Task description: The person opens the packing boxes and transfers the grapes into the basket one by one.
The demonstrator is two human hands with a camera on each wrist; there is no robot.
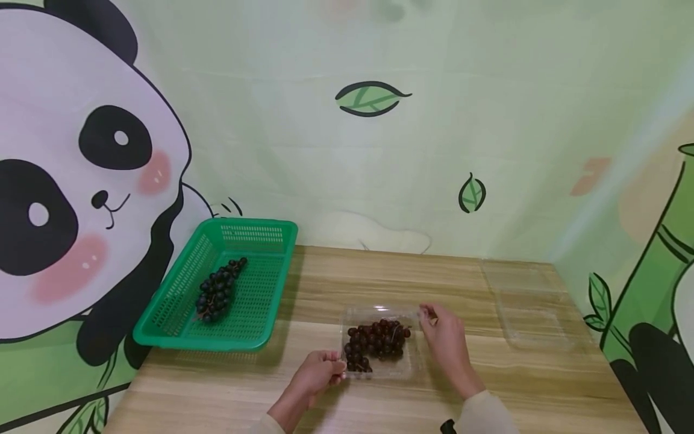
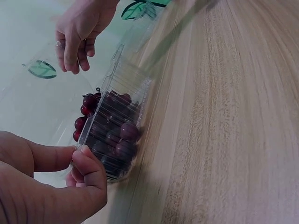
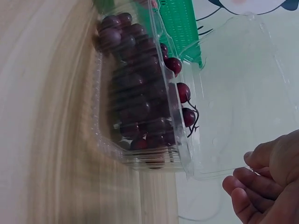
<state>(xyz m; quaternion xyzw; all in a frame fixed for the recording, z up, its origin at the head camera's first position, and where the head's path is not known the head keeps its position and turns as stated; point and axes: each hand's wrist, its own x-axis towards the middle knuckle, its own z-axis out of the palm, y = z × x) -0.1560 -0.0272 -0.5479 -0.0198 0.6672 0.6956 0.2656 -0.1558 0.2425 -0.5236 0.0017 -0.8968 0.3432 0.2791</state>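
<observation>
A clear plastic clamshell box (image 1: 413,364) stands on the table with a bunch of dark red grapes (image 1: 382,339) inside. Some grapes and a bit of stem rise above its rim in the right wrist view. The left hand (image 1: 315,372) pinches the rim at the near left corner between thumb and forefinger. On the far right side, the right hand (image 1: 447,343) pinches the edge of the raised clear lid (image 3: 238,93) between thumb and fingers. The lid stands up from the box, apart from the grapes.
A green plastic basket (image 1: 228,345) at the left holds another bunch of dark grapes (image 1: 219,291). Clear plastic packaging (image 1: 528,319) lies on the right of the wooden table (image 1: 379,407). Behind the table hangs a printed panda backdrop (image 1: 325,163).
</observation>
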